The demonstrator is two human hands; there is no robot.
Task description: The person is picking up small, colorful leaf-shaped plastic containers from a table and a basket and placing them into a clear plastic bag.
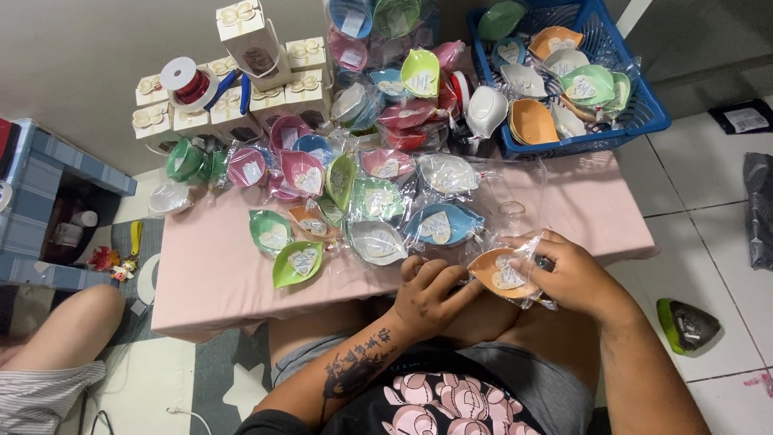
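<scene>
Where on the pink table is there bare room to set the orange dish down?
Bare table at the near left, below the green dish, and a strip at far right under the blue basket. The middle is crowded with wrapped dishes; both hands hold the orange dish.

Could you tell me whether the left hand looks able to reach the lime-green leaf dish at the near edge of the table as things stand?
Probably yes. The lime-green dish lies bagged at the near edge of the pink table, with bare tabletop between it and the left hand. That hand touches the orange dish, which the right hand also holds.
</scene>
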